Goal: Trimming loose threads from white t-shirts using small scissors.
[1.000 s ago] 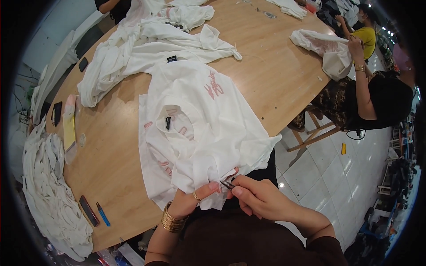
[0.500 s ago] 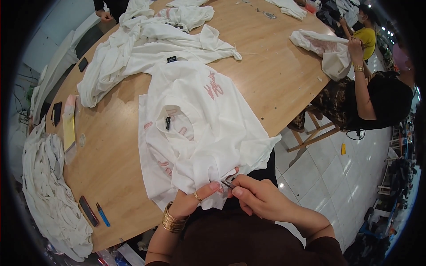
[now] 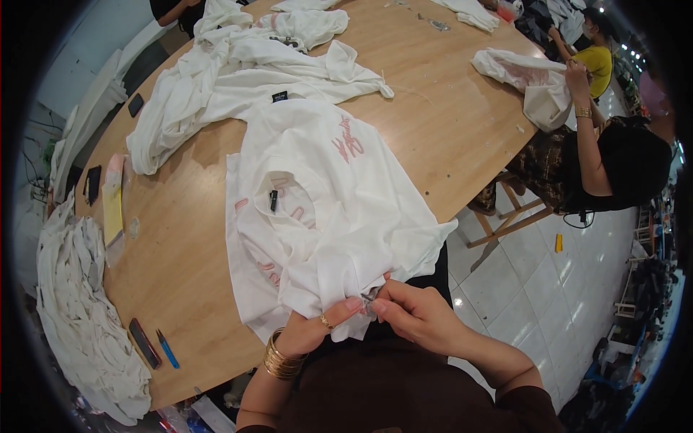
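A broad, light-brown wooden table (image 3: 188, 289) fills much of the room. To its right, a wooden stool (image 3: 520, 225) stands on a glossy floor (image 3: 520, 281) of pale tiles with bright reflections. A pale wall (image 3: 86, 43) rises at upper left; small white lights (image 3: 634, 52) shine at upper right.

The left hand (image 3: 314, 330) has most of its fingers hidden beneath the white shirt (image 3: 375, 187), and the right hand (image 3: 422, 317) partly covers a small greyish thing (image 3: 372, 293) whose kind cannot be told. The upper edge cuts off a co-worker (image 3: 186, 23) in black and a white garment (image 3: 469, 11). The desk (image 3: 195, 289) partly hides a jumble (image 3: 211, 413) below; shelved goods (image 3: 639, 285) at the right rim are too small to identify
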A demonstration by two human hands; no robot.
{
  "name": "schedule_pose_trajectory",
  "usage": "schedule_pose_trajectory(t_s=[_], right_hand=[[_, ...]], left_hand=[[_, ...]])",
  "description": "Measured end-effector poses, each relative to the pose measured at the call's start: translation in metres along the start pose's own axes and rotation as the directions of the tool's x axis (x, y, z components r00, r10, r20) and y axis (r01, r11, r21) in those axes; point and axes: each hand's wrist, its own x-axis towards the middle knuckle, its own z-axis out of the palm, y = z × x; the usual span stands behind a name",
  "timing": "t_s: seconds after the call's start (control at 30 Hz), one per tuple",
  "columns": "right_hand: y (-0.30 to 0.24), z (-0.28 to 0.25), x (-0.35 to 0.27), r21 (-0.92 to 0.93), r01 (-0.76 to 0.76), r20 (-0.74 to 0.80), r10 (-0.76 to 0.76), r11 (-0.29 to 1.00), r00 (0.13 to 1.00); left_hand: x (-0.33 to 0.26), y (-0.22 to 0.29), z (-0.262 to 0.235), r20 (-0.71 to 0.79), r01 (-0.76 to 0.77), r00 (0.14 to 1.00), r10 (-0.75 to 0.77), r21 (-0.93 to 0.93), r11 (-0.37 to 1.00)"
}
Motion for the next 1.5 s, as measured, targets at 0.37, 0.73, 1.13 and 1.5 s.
schedule_pose_trajectory(t_s=[0.37, 0.73, 1.13, 1.5], right_hand=[[-0.0076, -0.0055, -0.0004, 0.036, -0.081, 0.069, 0.079, 0.996, 0.995], [-0.0027, -0.0052, 0.0028, 0.2, -0.123, 0.1, 0.105, 0.972, 0.989], [-0.0078, -0.0062, -0.001, 0.054, -0.056, 0.088, 0.051, 0.997, 0.995], [-0.0092, -0.0053, 0.0007, 0.082, -0.048, 0.087, 0.041, 0.995, 0.995]], left_hand=[[0.0006, -0.0009, -0.0009, 0.013, 0.01, 1.0, -0.011, 0.013, 1.0], [0.0043, -0.0062, -0.0032, 0.011, 0.022, 1.0, -0.022, -0.056, 0.998], [0.0053, -0.0043, -0.0034, -0.007, 0.023, 1.0, -0.024, -0.187, 0.982], [0.0043, -0.0063, -0.0051, -0.031, 0.039, 0.999, -0.044, -0.163, 0.986]])
